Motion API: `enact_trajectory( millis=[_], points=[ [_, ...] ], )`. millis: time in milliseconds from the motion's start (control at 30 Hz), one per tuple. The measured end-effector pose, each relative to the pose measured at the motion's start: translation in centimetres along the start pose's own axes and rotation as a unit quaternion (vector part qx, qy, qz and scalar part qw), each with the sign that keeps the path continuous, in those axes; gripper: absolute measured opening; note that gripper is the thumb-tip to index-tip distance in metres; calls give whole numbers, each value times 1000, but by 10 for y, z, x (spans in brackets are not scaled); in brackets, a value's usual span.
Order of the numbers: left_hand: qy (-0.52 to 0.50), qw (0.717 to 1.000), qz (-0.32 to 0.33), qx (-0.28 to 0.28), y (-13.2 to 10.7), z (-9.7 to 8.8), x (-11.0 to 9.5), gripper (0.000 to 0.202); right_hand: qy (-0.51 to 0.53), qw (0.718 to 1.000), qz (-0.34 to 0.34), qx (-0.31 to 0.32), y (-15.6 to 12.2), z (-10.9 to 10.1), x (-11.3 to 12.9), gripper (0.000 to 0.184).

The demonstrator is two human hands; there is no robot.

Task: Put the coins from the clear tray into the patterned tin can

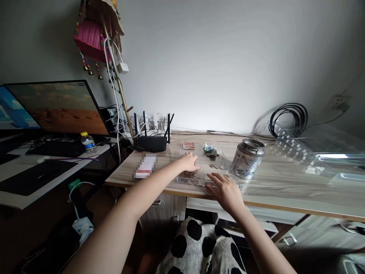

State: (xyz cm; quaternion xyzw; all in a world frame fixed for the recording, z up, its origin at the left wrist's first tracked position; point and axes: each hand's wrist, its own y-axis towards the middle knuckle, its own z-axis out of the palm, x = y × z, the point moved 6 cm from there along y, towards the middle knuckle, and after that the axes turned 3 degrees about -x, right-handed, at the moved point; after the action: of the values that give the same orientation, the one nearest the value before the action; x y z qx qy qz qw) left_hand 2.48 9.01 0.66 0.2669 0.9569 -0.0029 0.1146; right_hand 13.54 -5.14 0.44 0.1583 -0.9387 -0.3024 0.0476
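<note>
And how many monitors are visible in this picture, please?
2. The larger monitor, showing a sandy scene, stands at left. The other monitor, bluish, is at the far left, cut off by the picture's edge; any beyond that would not show.

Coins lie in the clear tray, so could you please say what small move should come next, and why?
Perhaps the left hand should gently spread the clustered coins beside it, since these crowd together while three coins farther right lie in a row.
</note>
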Motion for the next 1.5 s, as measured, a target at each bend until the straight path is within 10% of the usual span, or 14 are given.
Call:
enact_trajectory(
  millis=[267,733,900,1300,1500],
  points=[
    [86,992,77,57,-26,-2,-11,47,11,1000,10,5,0,-1,-2,34],
    [-75,978,187,53,-27,10,-31,55,30,998,19,-45,-4,1,-4,33],
    [-89,944,278,155,-21,17,-52,48,46,998,22,-39,-3,2,-5,32],
    [26,931,262,251,-14,18,-75,11,33,998,23,-41,-4,4,-6,32],
    [-129,939,224,226,-18,21,-58,7,52,998,36,-19,-4,2,-6,32]
  ],
)
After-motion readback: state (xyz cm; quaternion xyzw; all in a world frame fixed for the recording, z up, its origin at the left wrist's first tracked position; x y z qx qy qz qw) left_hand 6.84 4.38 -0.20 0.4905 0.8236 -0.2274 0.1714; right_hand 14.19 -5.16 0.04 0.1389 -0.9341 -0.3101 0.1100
